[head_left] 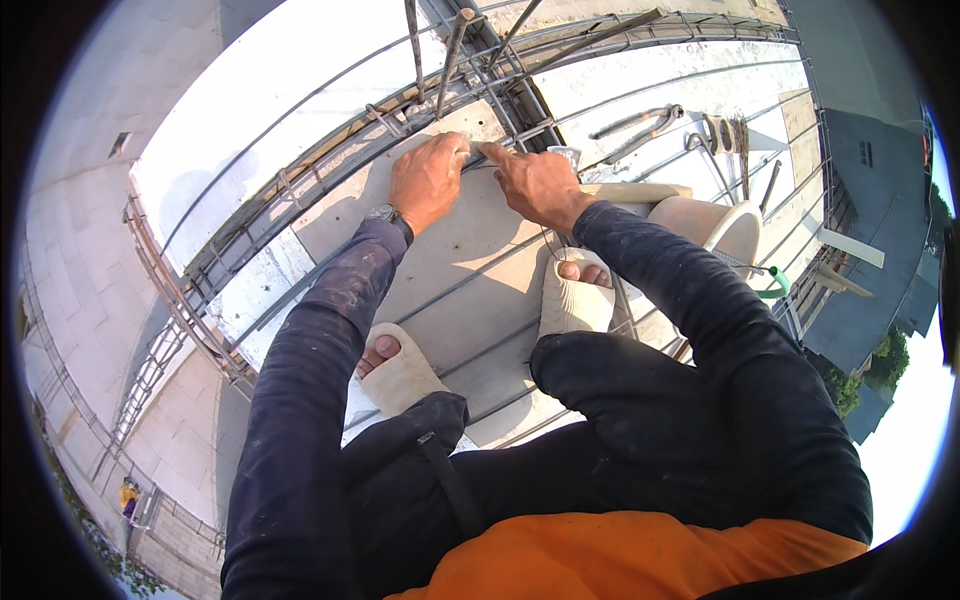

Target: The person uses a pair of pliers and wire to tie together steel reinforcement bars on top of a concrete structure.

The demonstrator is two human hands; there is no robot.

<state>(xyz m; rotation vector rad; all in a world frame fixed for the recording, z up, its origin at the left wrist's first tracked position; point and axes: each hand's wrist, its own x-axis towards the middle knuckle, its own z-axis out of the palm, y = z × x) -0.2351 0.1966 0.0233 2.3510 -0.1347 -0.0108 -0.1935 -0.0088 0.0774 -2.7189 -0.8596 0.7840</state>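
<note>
My left hand [428, 180] is closed, knuckles up, over a steel reinforcing bar at the near edge of a bar cage [520, 110]. Close beside it, my right hand [535, 185] has its fingers curled and the index finger reaching toward the left fingertips. Whatever the fingertips grip is too small or hidden to make out. Thin parallel bars [490, 262] run across pale boards [450, 240] between my feet. Just past my right hand lies a small shiny object [565, 155], partly covered, and a wooden length [650, 191] is near my right wrist.
A pale bucket [690, 222] with a green grip on its handle [776, 284] stands right of my right forearm. Long-handled cutters [645, 130] and other hand tools [725, 150] lie beyond. Upright rods [453, 60] rise ahead. A person [129, 497] is far below left.
</note>
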